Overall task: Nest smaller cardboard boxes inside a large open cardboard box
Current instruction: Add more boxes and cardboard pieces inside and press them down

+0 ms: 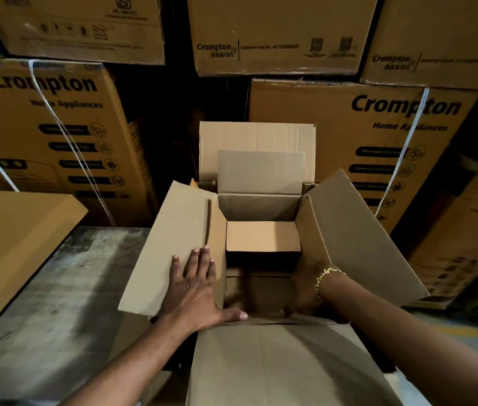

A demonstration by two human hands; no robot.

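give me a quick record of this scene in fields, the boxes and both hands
large box: open, flaps spread outward
smaller box: inside the large box, far flap upright
left hand: flat on the large box's left flap, thumb at the near rim
right hand: reaching down inside the large box by its near wall; fingers in shadow, grip unclear
gold bracelet: on the right wrist
printed cartons: stacked behind

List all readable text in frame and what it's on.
"Crompton Home Appliances": left stacked carton
"Crompton Home Appliances": right stacked carton
"Crompton assist": upper middle carton
"Crompton assist": upper right carton
Smaller print on all four: blurred, unreadable.
Large open box: no text.
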